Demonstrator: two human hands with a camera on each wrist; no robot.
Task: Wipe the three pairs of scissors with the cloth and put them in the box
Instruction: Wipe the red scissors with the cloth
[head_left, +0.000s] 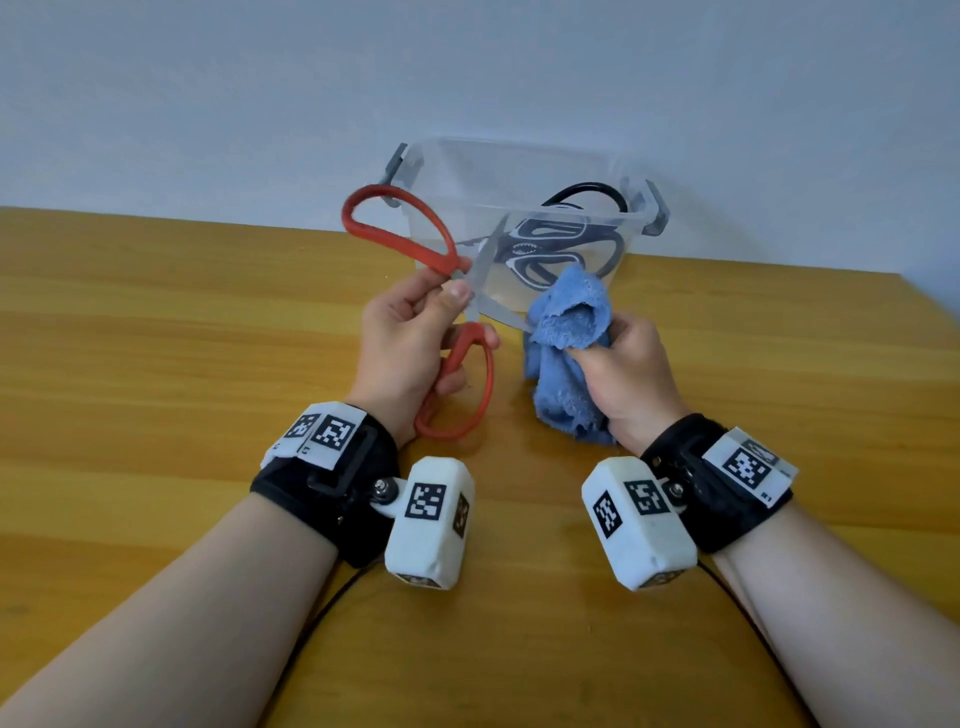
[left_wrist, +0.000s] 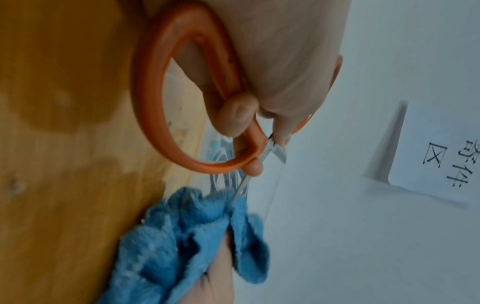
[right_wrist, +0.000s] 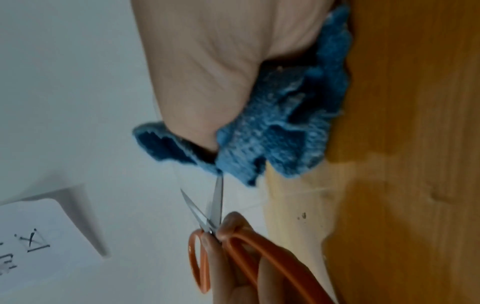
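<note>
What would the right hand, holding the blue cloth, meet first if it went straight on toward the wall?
Probably the clear plastic box, directly beyond the right hand and its blue terry cloth; depth is unclear.

A yellow-brown wooden surface (head_left: 156, 364) against a pale wall carries a clear plastic box (head_left: 519, 176) near its far edge.

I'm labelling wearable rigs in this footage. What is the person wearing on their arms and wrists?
Both forearms are bare, with no sleeves. Each wrist carries a black strap: the left strap and the right strap, each topped by a white plate printed with black-and-white square markers. A white boxy camera housing hangs from each, the left housing and the right housing, marked the same way. Thin black cables trail back from them.
</note>
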